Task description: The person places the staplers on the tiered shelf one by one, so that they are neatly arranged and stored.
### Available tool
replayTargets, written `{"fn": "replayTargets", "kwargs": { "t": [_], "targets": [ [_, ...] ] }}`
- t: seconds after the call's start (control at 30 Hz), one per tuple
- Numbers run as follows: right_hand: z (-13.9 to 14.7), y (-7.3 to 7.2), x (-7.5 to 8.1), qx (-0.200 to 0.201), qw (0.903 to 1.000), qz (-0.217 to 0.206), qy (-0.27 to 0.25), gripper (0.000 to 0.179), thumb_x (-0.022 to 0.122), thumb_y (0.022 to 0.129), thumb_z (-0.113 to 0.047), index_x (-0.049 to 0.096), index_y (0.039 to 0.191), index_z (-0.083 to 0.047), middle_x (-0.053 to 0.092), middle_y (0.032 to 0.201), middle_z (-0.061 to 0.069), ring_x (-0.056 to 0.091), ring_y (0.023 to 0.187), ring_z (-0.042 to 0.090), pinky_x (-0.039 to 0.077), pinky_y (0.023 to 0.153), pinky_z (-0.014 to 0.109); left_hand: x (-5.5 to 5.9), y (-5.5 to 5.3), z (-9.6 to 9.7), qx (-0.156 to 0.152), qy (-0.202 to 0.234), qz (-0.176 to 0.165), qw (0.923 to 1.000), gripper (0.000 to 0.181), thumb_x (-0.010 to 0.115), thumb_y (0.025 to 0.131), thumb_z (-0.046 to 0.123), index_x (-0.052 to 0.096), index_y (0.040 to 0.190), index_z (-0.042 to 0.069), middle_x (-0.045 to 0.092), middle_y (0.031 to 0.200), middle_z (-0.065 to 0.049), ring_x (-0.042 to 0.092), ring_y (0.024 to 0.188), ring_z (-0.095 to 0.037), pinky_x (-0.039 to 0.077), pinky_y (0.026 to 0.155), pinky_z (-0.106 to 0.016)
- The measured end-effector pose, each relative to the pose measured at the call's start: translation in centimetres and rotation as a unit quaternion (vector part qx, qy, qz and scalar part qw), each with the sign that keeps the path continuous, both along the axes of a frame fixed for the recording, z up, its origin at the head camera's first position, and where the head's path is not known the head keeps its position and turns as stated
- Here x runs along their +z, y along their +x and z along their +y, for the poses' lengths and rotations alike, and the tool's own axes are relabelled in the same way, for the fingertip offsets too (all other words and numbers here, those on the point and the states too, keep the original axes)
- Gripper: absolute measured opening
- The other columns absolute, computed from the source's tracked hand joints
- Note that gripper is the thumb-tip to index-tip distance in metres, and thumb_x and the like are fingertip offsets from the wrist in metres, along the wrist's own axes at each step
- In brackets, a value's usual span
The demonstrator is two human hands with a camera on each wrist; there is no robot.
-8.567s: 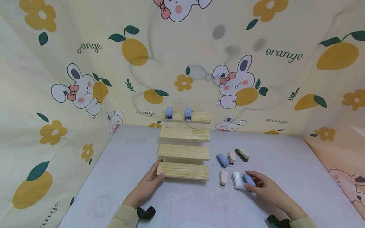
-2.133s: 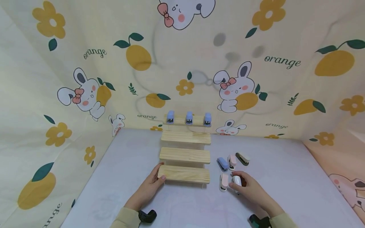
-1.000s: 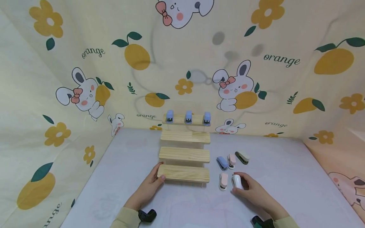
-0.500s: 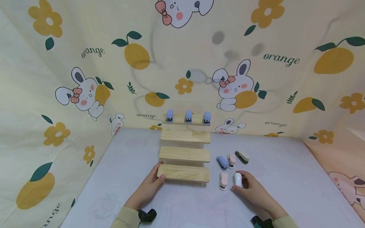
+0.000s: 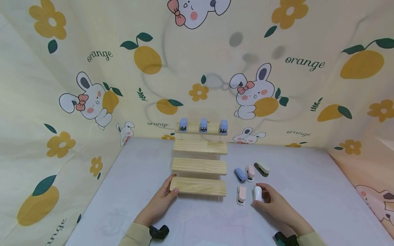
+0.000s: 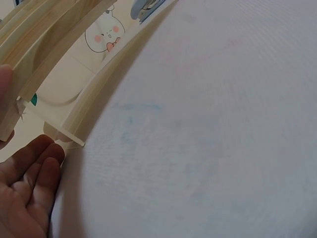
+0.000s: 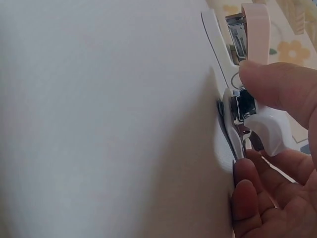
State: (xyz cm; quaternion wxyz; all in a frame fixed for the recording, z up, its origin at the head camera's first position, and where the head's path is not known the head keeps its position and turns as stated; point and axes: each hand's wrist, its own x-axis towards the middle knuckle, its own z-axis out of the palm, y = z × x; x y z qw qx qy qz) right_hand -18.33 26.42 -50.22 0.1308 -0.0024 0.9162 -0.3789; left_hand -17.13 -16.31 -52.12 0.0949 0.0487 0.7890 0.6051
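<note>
My right hand point(image 5: 274, 201) pinches a white mini stapler point(image 5: 257, 193) between thumb and fingers, low over the table; the right wrist view shows the white stapler point(image 7: 270, 130) with its base near the tabletop. Just left of it lies a pink stapler point(image 5: 241, 194). My left hand point(image 5: 160, 201) holds the left end of the lowest board of a stepped wooden rack point(image 5: 198, 186), thumb at the front edge. In the left wrist view, some fingers of the left hand point(image 6: 32, 183) lie loosely bent beside the rack's clear leg.
Three blue staplers point(image 5: 203, 125) stand in a row on the rack's top board. Behind the white stapler lie another blue stapler point(image 5: 240, 175), a second pink stapler point(image 5: 250, 173) and a grey-green stapler point(image 5: 262, 169). A patterned cloth point(image 5: 191, 68) hangs behind the table.
Since the oldest frame, a third blue stapler has come onto the top board's right end. The right hand has moved to the white stapler, which has shifted slightly right and turned. The left hand stays.
</note>
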Motion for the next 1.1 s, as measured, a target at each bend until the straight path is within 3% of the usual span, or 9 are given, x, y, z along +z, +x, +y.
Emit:
{"fn": "replayTargets", "kwargs": {
  "t": [0.33,0.57,0.8,1.1],
  "targets": [
    [0.0,0.1,-0.1,-0.004,1.0000,0.004,-0.004,0.084,0.082,0.073,-0.039,0.041,0.140,-0.009,0.055,0.114,0.010,0.051,0.094,0.022,0.048,0.079,0.034,0.0,0.1,0.1,0.000,0.000,0.004,1.0000,0.069,0.056,0.094,0.043,0.024,0.152,0.026,0.019,0.157,-0.006,0.015,0.143,-0.024,0.015,0.115,-0.044],
    [-0.1,0.0,-0.2,-0.005,0.9998,0.021,0.000,0.076,0.080,0.077,-0.037,0.043,0.137,-0.008,0.056,0.108,0.007,0.051,0.090,0.020,0.048,0.076,0.032,0.0,0.0,-0.1,-0.005,0.007,0.004,1.0000,0.069,0.056,0.094,0.044,0.023,0.152,0.028,0.018,0.157,-0.005,0.015,0.143,-0.022,0.015,0.115,-0.042],
    [0.1,-0.2,0.7,-0.001,0.9993,0.035,-0.016,0.072,0.078,0.081,-0.034,0.042,0.137,-0.006,0.056,0.109,0.009,0.053,0.089,0.020,0.049,0.074,0.031,0.0,0.0,-0.1,-0.006,0.010,0.007,0.9999,0.069,0.056,0.094,0.044,0.022,0.152,0.028,0.019,0.157,-0.006,0.017,0.142,-0.022,0.017,0.115,-0.042],
    [0.3,-0.7,3.1,0.011,0.9897,0.129,-0.061,0.068,0.077,0.083,-0.029,0.041,0.135,-0.004,0.055,0.112,0.016,0.055,0.088,0.024,0.052,0.068,0.026,-0.2,-0.1,-0.1,-0.007,0.005,0.015,0.9998,0.067,0.056,0.095,0.041,0.023,0.152,0.026,0.019,0.157,-0.007,0.017,0.142,-0.023,0.017,0.115,-0.041]
  ]
}}
